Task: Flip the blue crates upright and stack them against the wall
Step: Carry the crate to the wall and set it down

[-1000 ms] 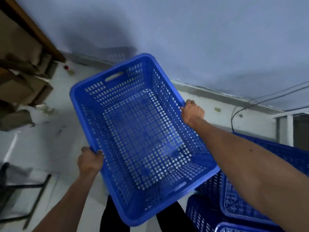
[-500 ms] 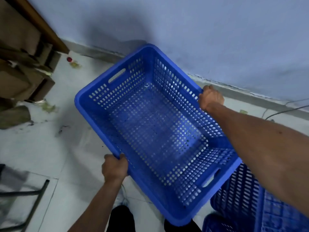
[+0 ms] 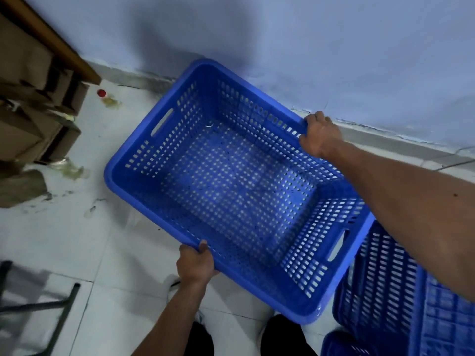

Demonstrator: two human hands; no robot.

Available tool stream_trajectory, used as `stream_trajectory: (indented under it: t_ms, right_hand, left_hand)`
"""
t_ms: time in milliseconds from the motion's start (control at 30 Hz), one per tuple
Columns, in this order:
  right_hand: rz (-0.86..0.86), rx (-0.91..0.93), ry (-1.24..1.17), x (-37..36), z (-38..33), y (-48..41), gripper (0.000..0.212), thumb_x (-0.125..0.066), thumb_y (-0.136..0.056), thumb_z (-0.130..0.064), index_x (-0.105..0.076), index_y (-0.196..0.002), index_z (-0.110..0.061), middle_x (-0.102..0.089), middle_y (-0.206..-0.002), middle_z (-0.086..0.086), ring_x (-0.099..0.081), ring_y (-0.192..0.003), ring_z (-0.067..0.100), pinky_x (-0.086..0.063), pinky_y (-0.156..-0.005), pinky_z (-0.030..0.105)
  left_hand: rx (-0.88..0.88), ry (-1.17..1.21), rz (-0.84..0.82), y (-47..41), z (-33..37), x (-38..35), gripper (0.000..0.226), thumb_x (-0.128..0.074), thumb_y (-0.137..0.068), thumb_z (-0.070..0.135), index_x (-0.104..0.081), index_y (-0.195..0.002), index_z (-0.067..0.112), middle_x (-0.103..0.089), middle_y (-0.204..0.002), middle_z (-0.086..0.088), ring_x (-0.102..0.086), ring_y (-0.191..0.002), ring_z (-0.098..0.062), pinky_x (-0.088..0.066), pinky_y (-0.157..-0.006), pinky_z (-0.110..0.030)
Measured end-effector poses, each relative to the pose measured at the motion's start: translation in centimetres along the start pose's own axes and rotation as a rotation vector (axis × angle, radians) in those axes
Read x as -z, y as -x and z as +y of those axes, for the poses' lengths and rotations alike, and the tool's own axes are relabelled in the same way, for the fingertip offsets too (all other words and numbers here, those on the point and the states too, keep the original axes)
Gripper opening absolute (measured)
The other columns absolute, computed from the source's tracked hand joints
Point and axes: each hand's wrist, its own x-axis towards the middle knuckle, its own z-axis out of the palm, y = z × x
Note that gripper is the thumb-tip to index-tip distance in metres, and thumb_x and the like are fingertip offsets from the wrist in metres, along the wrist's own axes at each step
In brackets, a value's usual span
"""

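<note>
Crate (image 3: 231,191): upright, held low over floor (image 3: 64,247), long axis roughly along wall (image 3: 308,47), far rim near it; left hand (image 3: 195,263) grips near rim, right hand (image 3: 320,136) grips far rim.

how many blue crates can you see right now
3, possibly more hidden. One upright crate is held by the left hand and right hand; a second lies at right; a third's corner shows at the bottom edge.

The blue crate (image 3: 231,186) has come lower and leveled out, nearer the wall (image 3: 308,47).
</note>
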Motion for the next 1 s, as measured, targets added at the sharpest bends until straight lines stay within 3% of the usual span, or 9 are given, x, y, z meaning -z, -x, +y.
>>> stream_trajectory:
  t_ms: [100,200,267,367,533,633,733,833,1000]
  right_hand:
    - [0.093,0.159,0.039,-0.6,-0.7,3.5,0.055,-0.052,-0.088,-0.023,-0.040,-0.139,-0.003,-0.043,-0.136,0.019,-0.043,-0.121,0.039,-0.037,-0.102,0.047]
    - [-0.020,0.252,-0.022,-2.2,-2.0,8.5,0.055,-0.051,-0.093,-0.028,-0.038,-0.143,-0.007,-0.043,-0.137,0.013,-0.044,-0.122,0.033,-0.040,-0.103,0.046]
    - [-0.119,0.294,-0.039,-3.8,-3.0,11.6,0.052,-0.048,-0.096,-0.034,-0.041,-0.142,-0.011,-0.044,-0.135,0.009,-0.046,-0.122,0.030,-0.040,-0.104,0.044]
    - [-0.269,0.310,-0.091,-6.4,-4.7,16.0,0.050,-0.046,-0.097,-0.042,-0.047,-0.139,-0.015,-0.048,-0.135,0.006,-0.046,-0.125,0.029,-0.038,-0.106,0.040]
    - [-0.447,0.281,-0.241,-10.5,-8.2,23.1,0.059,-0.047,-0.090,-0.063,-0.054,-0.132,-0.023,-0.054,-0.134,0.003,-0.050,-0.124,0.025,-0.040,-0.101,0.033]
    - [-0.553,0.293,-0.189,-12.7,-10.2,26.5,0.074,-0.051,-0.084,-0.067,-0.042,-0.141,-0.021,-0.049,-0.141,0.004,-0.048,-0.127,0.027,-0.041,-0.103,0.038]
    - [-0.573,0.286,-0.081,-14.3,-11.3,28.6,0.065,-0.049,-0.091,-0.046,-0.031,-0.144,-0.013,-0.046,-0.137,0.009,-0.049,-0.122,0.031,-0.047,-0.094,0.043]
    - [-0.493,0.265,0.022,-15.1,-11.5,28.8,0.050,-0.044,-0.093,-0.016,-0.032,-0.141,-0.009,-0.051,-0.129,0.012,-0.057,-0.112,0.032,-0.050,-0.082,0.043]
    - [-0.425,0.356,0.144,-15.3,-11.0,28.8,0.046,-0.039,-0.094,-0.010,-0.033,-0.139,-0.004,-0.054,-0.121,0.016,-0.065,-0.096,0.035,-0.038,-0.063,0.038]
  left_hand:
    - [0.008,-0.146,-0.031,0.1,0.7,0.7,0.035,-0.055,-0.098,0.035,-0.053,-0.111,0.002,-0.069,-0.096,-0.019,-0.072,-0.079,-0.038,-0.062,-0.069,-0.049]
    - [-0.039,-0.548,-0.086,0.7,2.4,2.4,0.048,-0.041,-0.098,0.052,-0.058,-0.098,0.007,-0.073,-0.073,-0.011,-0.072,-0.058,-0.025,-0.060,-0.063,-0.034]
    - [-0.120,-0.862,-0.118,1.1,3.7,3.5,0.060,-0.026,-0.098,0.059,-0.061,-0.090,0.011,-0.074,-0.066,-0.006,-0.072,-0.062,-0.020,-0.055,-0.066,-0.028]
    - [-0.503,-1.141,-0.018,0.5,4.7,4.3,0.057,-0.030,-0.099,0.054,-0.064,-0.094,0.009,-0.073,-0.094,-0.013,-0.069,-0.088,-0.031,-0.054,-0.081,-0.038]
    - [-1.273,-1.180,0.029,-1.6,4.9,5.6,0.046,-0.054,-0.087,0.058,-0.063,-0.090,0.014,-0.058,-0.094,-0.008,-0.058,-0.088,-0.029,-0.048,-0.078,-0.041]
    - [-1.205,-1.457,-0.191,-3.6,4.6,6.8,0.075,-0.040,-0.078,0.082,-0.061,-0.120,0.024,-0.054,-0.121,-0.004,-0.051,-0.113,-0.024,-0.036,-0.105,-0.040]
    - [-1.141,-1.741,-0.250,-5.4,4.5,7.6,0.069,-0.044,-0.087,0.069,-0.043,-0.141,0.027,-0.049,-0.137,-0.003,-0.045,-0.128,-0.023,-0.022,-0.117,-0.038]
    - [-1.180,-1.795,-0.201,-5.9,4.6,7.5,0.048,-0.050,-0.093,0.034,-0.045,-0.140,0.023,-0.055,-0.134,-0.002,-0.049,-0.124,-0.022,-0.024,-0.114,-0.035]
    - [-1.041,-1.778,-0.156,-6.0,5.6,6.4,0.040,-0.054,-0.089,0.023,-0.057,-0.129,0.027,-0.062,-0.127,0.003,-0.054,-0.122,-0.018,-0.025,-0.115,-0.037]
